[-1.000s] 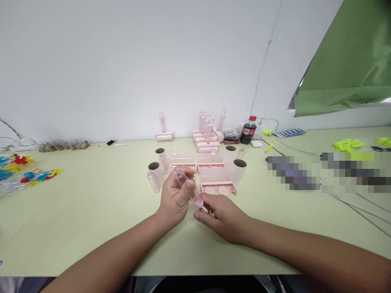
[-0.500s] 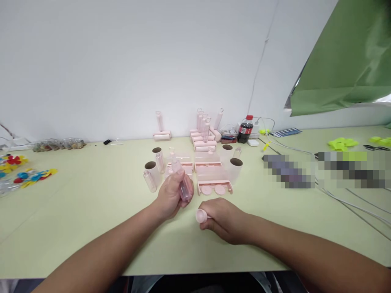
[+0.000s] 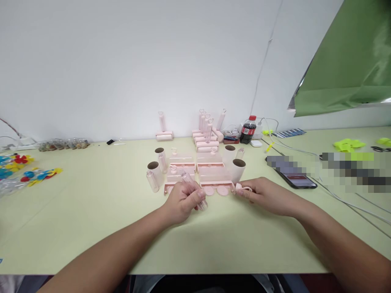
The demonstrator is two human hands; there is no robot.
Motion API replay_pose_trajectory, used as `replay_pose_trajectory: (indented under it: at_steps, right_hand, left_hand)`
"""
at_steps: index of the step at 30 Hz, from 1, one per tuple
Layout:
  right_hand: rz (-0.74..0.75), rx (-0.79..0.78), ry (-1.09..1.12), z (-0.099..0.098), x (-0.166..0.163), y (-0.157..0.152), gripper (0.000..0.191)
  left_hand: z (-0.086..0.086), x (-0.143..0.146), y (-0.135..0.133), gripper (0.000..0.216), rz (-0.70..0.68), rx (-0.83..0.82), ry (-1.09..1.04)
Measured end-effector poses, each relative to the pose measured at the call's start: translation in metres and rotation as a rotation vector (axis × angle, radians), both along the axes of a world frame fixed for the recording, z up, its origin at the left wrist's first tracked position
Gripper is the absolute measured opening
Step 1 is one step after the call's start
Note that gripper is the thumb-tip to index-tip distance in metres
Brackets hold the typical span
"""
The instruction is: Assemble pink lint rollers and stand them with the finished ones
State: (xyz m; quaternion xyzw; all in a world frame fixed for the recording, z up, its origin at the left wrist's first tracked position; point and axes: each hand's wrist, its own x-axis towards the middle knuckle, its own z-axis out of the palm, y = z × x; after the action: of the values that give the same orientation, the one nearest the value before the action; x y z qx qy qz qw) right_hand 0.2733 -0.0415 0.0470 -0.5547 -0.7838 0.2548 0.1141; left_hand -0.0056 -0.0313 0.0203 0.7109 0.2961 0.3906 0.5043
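Observation:
My left hand (image 3: 183, 201) is closed around a clear, pinkish handle tube (image 3: 191, 182), tilted over the front of the pink parts. Off to the right, my right hand (image 3: 262, 194) pinches a small pink end cap with a loop (image 3: 240, 187), low by the table. That cap is beside the right end of an open pink roller case (image 3: 217, 185), which has two round discs at its front. More open cases with clear covers lie behind my left hand. One clear handle tube (image 3: 152, 182) leans against a white paper roll (image 3: 153, 167) on the left.
Assembled pink lint rollers (image 3: 207, 136) stand against the wall. Another white roll (image 3: 238, 171) stands on the right. Farther right are a cola bottle (image 3: 248, 130), a phone (image 3: 295, 177), cables and scissors (image 3: 380, 149). Bagged colourful pieces (image 3: 42, 175) lie on the left.
My right hand has moved right and away from me with the pink cap, over beside the front case. My left hand has shifted slightly right, and the clear tube in it is tilted more.

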Motion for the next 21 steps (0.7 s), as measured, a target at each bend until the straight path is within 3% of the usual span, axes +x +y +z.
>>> replay_pose_trajectory:
  at_steps: [10, 15, 21]
  right_hand:
    - [-0.091, -0.322, 0.308, -0.015, 0.006, 0.02, 0.054]
    - [-0.154, -0.257, 0.311, -0.017, 0.012, 0.026, 0.054]
    - [-0.291, -0.116, 0.026, -0.018, 0.025, 0.029, 0.049]
  left_hand:
    - [-0.002, 0.0, 0.0, 0.053, -0.015, -0.092, -0.024]
    - [-0.004, 0.003, -0.001, 0.049, -0.024, -0.106, -0.003]
    - [-0.001, 0.005, -0.003, 0.037, 0.002, 0.059, 0.171]
